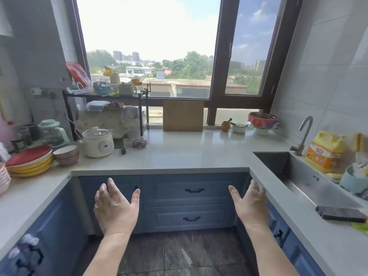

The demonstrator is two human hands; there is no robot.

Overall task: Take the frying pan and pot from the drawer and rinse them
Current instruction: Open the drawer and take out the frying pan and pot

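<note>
Stacked red and yellow plates (29, 161) on the far left of the pale glossy desk (179, 154), looked smooth and slick, next to a white ceramic slow cooker (97, 143). Left hand (114, 208) hung released, fingers spread, holding nothing, out in front of the blue cabinet fronts. Couldn't spot the frying pan or pot anywhere, so presumably shut away in the upper drawer (194, 190) or lower drawer (192, 218), both closed, matte blue panels with dark curved metal pulls. Probably rigid and a bit hefty, pot more so; best grabbed by the handles, likely slippery once wet. Right hand (250, 204) also released and empty, fingers right by the desk edge, can't tell if touching. Further right, brushed steel sink (310, 180), curved tap (303, 134), yellow detergent jug (323, 150).
</note>
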